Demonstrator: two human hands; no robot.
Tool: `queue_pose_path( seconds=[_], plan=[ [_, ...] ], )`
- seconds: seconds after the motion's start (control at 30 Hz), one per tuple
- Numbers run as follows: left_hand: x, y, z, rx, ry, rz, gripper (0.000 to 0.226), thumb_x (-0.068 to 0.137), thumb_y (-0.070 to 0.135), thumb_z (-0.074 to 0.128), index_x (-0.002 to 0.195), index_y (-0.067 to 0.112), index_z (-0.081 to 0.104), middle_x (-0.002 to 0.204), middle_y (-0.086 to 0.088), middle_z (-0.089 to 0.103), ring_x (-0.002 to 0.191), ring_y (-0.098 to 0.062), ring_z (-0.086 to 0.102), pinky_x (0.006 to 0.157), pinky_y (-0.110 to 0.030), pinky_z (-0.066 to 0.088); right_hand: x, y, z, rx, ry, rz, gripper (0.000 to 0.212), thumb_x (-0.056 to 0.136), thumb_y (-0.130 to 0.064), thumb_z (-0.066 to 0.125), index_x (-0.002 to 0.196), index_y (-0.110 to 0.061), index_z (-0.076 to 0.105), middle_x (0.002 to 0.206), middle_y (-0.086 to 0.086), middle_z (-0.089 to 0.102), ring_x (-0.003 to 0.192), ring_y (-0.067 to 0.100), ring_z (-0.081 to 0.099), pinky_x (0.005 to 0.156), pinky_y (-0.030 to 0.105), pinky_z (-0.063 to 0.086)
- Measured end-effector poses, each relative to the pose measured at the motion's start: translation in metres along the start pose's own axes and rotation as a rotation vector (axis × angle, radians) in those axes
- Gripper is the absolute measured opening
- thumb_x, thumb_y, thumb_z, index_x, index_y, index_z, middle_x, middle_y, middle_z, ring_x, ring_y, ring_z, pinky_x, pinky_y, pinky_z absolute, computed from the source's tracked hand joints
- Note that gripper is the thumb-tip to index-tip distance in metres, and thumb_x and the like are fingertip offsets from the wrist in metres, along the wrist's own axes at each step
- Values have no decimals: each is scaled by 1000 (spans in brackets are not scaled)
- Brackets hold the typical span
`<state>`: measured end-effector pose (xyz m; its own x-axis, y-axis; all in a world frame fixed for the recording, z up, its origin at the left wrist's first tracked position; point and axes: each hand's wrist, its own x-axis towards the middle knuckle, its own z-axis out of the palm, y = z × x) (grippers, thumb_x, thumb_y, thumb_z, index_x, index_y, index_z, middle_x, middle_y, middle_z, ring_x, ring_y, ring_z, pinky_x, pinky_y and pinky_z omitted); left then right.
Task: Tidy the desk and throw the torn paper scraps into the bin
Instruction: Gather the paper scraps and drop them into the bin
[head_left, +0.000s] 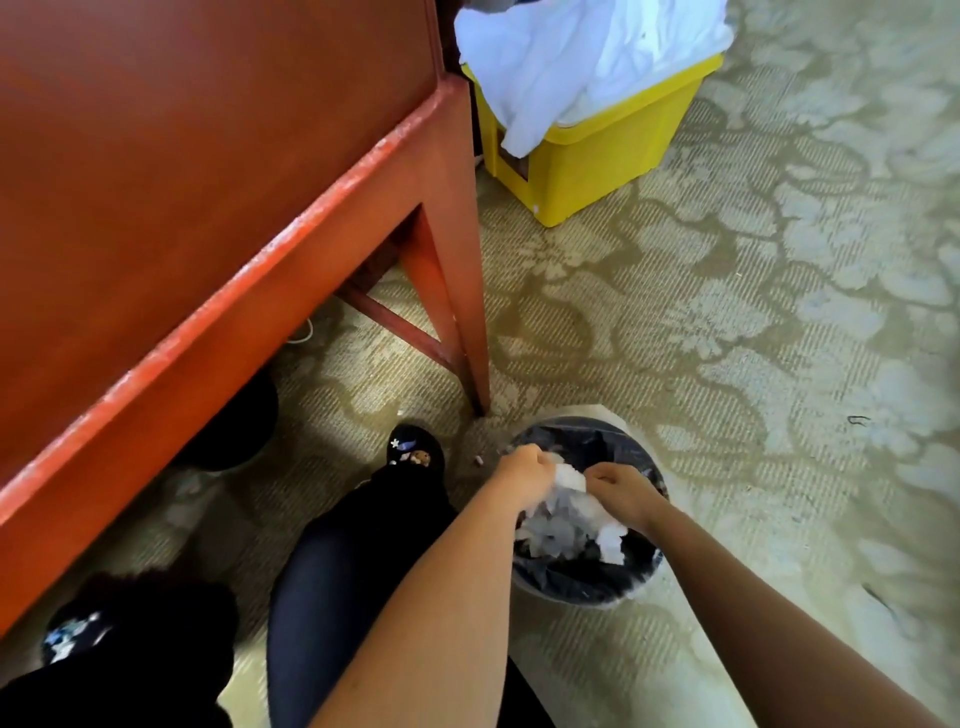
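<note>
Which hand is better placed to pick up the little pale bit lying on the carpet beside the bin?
The left hand. The pale bit lies on the carpet just left of the bin, close to that hand; the right hand is over the bin's other side and would likely have to cross.

A hotel-like room, going by the damask carpet (727, 312), red wooden desk (182, 156) and yellow tub (597, 161) of white linen (571, 52)

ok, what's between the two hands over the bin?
Head view: a wad of white paper scraps sits between left hand and right hand, both gripping it, above the bin.
</note>
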<state>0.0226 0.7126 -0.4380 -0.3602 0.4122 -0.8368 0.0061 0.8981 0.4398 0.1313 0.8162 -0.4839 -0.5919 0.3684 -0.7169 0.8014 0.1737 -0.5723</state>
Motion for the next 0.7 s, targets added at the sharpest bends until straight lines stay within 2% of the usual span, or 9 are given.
queue_pose_path(
  seconds=[0.07, 0.13, 0.17, 0.23, 0.3, 0.4, 0.47, 0.53, 0.7],
  plan=[
    [-3, -2, -1, 58, -38, 8, 40, 102, 24, 29, 137, 10, 42, 134, -18, 49, 113, -31, 51, 91, -36, 40, -4, -4, -1, 4, -22, 7, 11, 95, -18, 45, 92, -13, 55, 84, 9, 53, 71, 23, 50, 71, 34, 40],
    [-9, -4, -3, 96, -45, 31, 34, 102, 24, 30, 129, 9, 45, 121, -20, 51, 84, -24, 51, 77, -34, 37, -8, -8, -5, -58, 11, 6, 28, 97, -15, 43, 118, -3, 57, 110, 22, 62, 98, 39, 58, 85, 47, 46],
    [-13, -4, -4, 122, -45, 39, 30, 103, 24, 30, 125, 11, 45, 116, -19, 51, 74, -22, 47, 74, -33, 35, -10, -10, -8, -79, 25, -18, 31, 97, -13, 42, 116, 6, 57, 111, 29, 61, 102, 45, 56, 89, 51, 45],
    [-20, -5, -6, 185, -36, 63, 33, 103, 24, 30, 129, 9, 44, 117, -16, 52, 78, -24, 50, 72, -35, 39, -16, -13, -14, -78, 28, -50, 28, 95, -9, 41, 91, 14, 57, 86, 35, 55, 82, 51, 51, 75, 51, 44],
    [-29, -6, -9, 243, -31, 111, 31, 102, 24, 31, 123, 7, 47, 98, -10, 52, 72, -21, 45, 62, -32, 35, -22, -19, -20, -59, 38, -57, 28, 94, -9, 41, 73, 8, 48, 69, 19, 40, 69, 31, 37, 66, 36, 32],
    [-49, -3, -15, 303, 5, 168, 15, 102, 26, 33, 99, 14, 42, 84, -3, 43, 61, -16, 35, 58, -29, 29, -32, -34, -31, -84, 35, -105, 27, 93, -8, 41, 68, 1, 46, 73, 12, 39, 72, 22, 36, 68, 32, 30],
    [-69, -1, -24, 342, 34, 212, 14, 102, 26, 34, 95, 15, 41, 88, -5, 44, 68, -19, 38, 64, -30, 32, -49, -53, -39, -125, 22, -138, 25, 92, -7, 42, 67, -4, 44, 74, 19, 37, 71, 23, 38, 68, 32, 32],
    [-92, 3, -38, 377, 53, 268, 18, 102, 27, 34, 94, 13, 43, 89, -7, 45, 79, -21, 42, 71, -32, 32, -68, -73, -47, -161, 34, -156, 22, 91, -8, 46, 76, 5, 55, 80, 27, 45, 74, 22, 46, 69, 34, 38],
    [-178, 7, -84, 407, 187, 378, 35, 100, 32, 39, 122, 9, 53, 125, -10, 56, 114, -28, 51, 96, -36, 40, -130, -146, -57, -301, 20, -396, 22, 93, -16, 47, 106, -8, 64, 98, 6, 64, 92, 23, 62, 91, 38, 47]
  ],
)
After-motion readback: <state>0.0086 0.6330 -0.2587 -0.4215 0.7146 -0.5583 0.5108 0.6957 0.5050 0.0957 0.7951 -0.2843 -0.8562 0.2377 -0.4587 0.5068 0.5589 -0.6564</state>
